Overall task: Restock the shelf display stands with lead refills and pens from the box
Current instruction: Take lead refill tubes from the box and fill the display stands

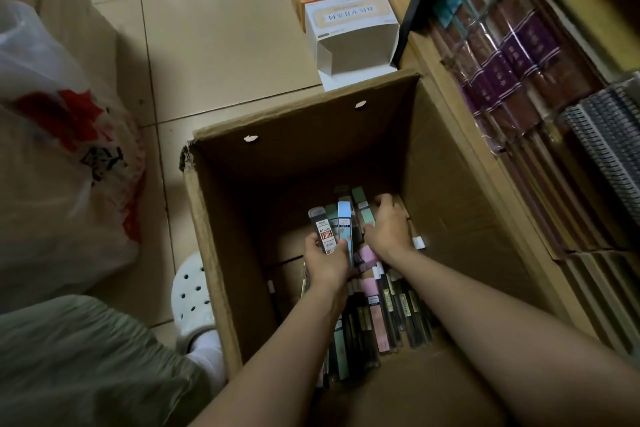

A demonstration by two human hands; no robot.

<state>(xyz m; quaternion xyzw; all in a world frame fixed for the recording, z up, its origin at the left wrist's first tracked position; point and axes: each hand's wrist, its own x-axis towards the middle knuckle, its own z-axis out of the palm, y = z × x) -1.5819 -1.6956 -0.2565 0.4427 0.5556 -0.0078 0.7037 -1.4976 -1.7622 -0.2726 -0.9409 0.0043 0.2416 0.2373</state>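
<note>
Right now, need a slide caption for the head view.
Both hands inside a cardboard box: left hand grips lead refill packs, right hand gathers more.

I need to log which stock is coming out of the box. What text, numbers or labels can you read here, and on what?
"0.7" and "100": dark lead refill case, gripped in the left hand.
Blue refill case beside it: small print, unreadable.
White carton on the floor: a line of characters, upside down and too blurred.
Plastic bag: red and black print, illegible.
Purple book spines: gold lettering, too small.
</note>
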